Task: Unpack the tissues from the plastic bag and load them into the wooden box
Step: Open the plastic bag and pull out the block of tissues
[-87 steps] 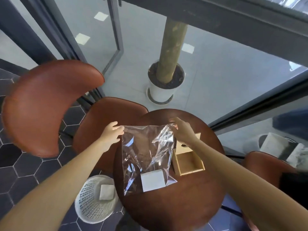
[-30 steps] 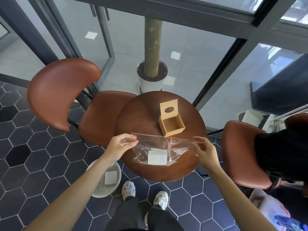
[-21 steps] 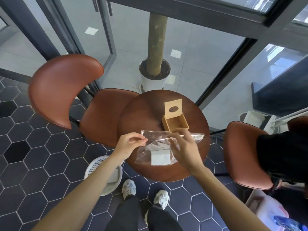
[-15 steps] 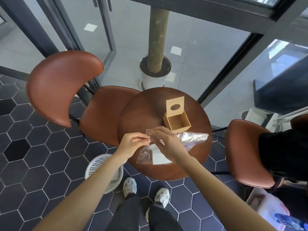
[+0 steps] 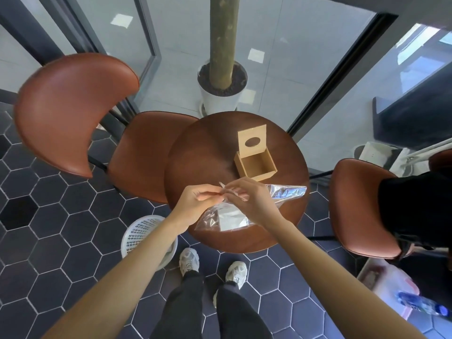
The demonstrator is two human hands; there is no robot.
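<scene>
A clear plastic bag (image 5: 286,193) lies on the near part of the round wooden table (image 5: 203,152), with a white pack of tissues (image 5: 231,220) inside it. My left hand (image 5: 195,203) and my right hand (image 5: 249,199) meet at the bag's upper left corner, both pinching its top edge. The right hand covers part of the bag. Behind the hands stands the wooden box (image 5: 255,162), empty, with its lid up and an oval hole in the lid.
A brown chair (image 5: 73,111) stands left of the table, another brown seat (image 5: 359,206) to the right with a person in black on it. A white perforated basket (image 5: 144,232) sits on the floor at left. A potted trunk (image 5: 223,69) is behind the table.
My right hand slid left along the bag's top edge from its right corner to meet my left hand. The bag's right end now lies loose on the table.
</scene>
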